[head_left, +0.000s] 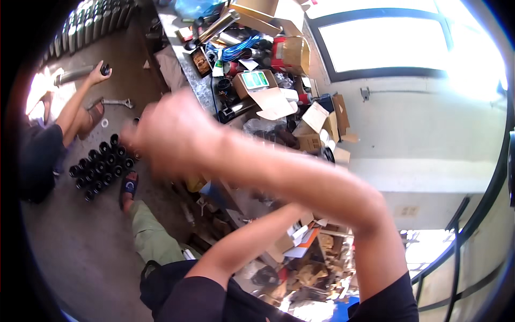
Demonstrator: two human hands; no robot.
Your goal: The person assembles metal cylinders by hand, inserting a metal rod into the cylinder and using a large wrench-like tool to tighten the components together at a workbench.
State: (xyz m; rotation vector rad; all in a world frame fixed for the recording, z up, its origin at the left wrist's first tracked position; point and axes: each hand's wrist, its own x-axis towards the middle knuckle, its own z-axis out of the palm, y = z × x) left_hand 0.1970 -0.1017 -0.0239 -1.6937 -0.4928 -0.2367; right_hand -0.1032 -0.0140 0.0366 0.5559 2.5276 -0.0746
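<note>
My right arm crosses the middle of the view, and my right hand (174,131) is blurred by motion, so its fingers and anything in them cannot be made out. It passes in front of the workbench edge, with rows of short black cylindrical parts (100,165) beyond it on the floor to the left. My left forearm (247,239) runs up behind the right one, which hides my left hand. Cluttered around both arms is the workbench (196,75), bearing open cardboard boxes (257,83), a coil of blue cable (236,49) and metal tubes (219,27).
At left, a co-worker's hand (98,74) holds a grey tube (75,75) with a black end. A wrench (117,102) and a white ring (104,123) lie on the floor. Grey cylinders (88,27) stand at the far left. A window (383,45) fills the upper right.
</note>
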